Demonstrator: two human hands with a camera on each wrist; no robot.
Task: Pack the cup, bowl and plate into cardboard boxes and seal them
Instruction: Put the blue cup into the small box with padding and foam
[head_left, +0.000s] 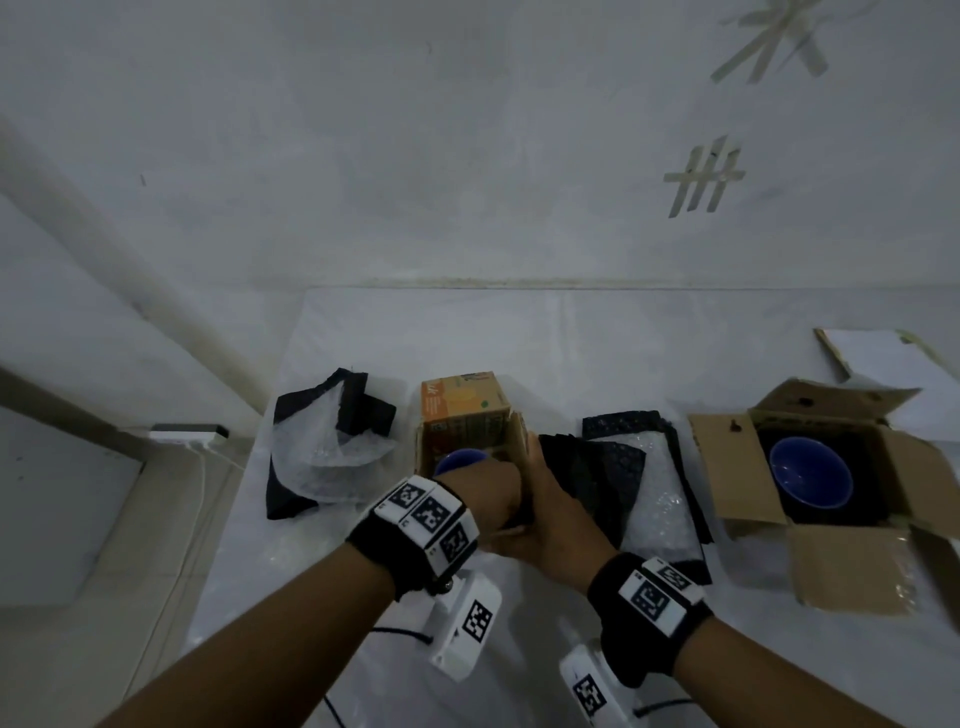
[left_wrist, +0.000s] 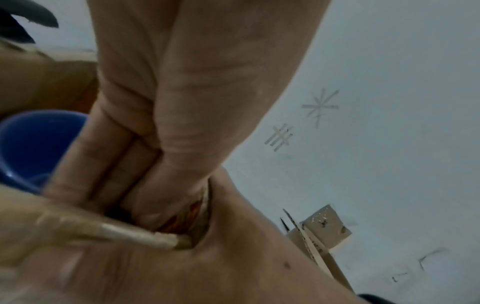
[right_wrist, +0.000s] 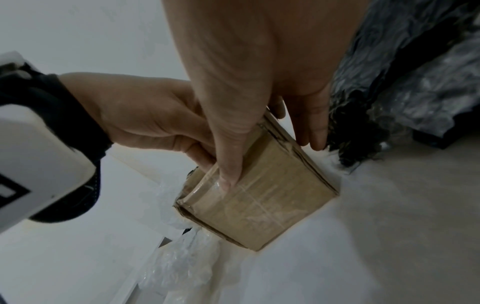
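Fingers of both the left hand (head_left: 496, 493) and right hand (head_left: 550, 512) pinch the small box (head_left: 467, 421), likely steadying its wall. Between them sits the blue cup (left_wrist: 33, 144), seemingly just packed.

A blue cup (head_left: 460, 459) is showing inside a brown box (head_left: 470, 426) with an orange printed flap, beside a blue bowl (head_left: 810, 478) sitting on black padding (head_left: 769, 447).

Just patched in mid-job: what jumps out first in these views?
Both hands, left hand and right hand, meet at the small cardboard box mid-table, a blue cup showing inside it. At the right, a larger open box holds a blue bowl on dark padding.
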